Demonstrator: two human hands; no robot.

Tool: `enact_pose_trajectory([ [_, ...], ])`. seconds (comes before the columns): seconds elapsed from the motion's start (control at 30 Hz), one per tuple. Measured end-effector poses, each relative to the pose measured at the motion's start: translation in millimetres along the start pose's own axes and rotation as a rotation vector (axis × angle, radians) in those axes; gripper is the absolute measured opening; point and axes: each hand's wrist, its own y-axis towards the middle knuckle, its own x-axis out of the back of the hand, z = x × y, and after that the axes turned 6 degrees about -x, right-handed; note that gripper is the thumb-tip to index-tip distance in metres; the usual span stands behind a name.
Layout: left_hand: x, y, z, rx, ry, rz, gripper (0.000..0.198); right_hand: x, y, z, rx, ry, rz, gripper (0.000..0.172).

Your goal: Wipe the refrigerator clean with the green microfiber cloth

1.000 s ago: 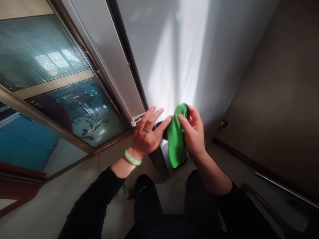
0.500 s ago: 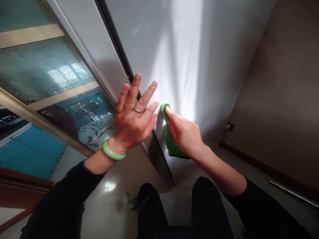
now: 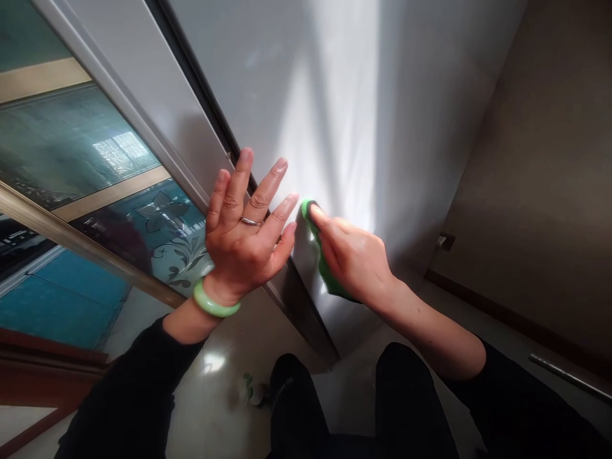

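Note:
My right hand point(image 3: 354, 255) grips a green cloth point(image 3: 329, 277) with a dark edge, held against the smooth light-grey panel point(image 3: 268, 83). Part of the cloth hangs below my fingers; the rest is hidden by the hand. My left hand point(image 3: 248, 229), its fingers spread, is at the panel's dark vertical edge strip point(image 3: 201, 95); whether the palm presses on it cannot be seen. A ring sits on one finger and a pale green bangle point(image 3: 213, 303) circles the left wrist. The hands are a short gap apart.
Left of the panel stands a glass sliding door point(image 3: 119, 185) with gold bars and a flower pattern. A dark wall with a socket point(image 3: 444, 241) lies to the right. Below are my knees, the tiled floor point(image 3: 215, 408) and a small green plant point(image 3: 247, 386).
The whole view has shifted a little. Both hands appear slightly further left against the panel, the right one still holding the green cloth. The left fingers stay spread.

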Motion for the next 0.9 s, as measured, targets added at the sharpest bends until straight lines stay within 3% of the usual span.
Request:
enact_pose_trajectory([
  [0.27, -1.5, 2, 3, 0.159, -0.191, 0.058, 0.034, -5, -2, -5, -0.002, 0.034, -0.017, 0.052],
  [0.7, -1.5, 3, 2, 0.152, -0.188, 0.073, 0.032, -6, 0, -2, -0.036, 0.07, -0.01, 0.052],
  [0.9, -2.2, 2, 0, 0.081, -0.094, 0.035, 0.029, -11, -6, -4, -0.018, 0.031, -0.028, 0.05],
])
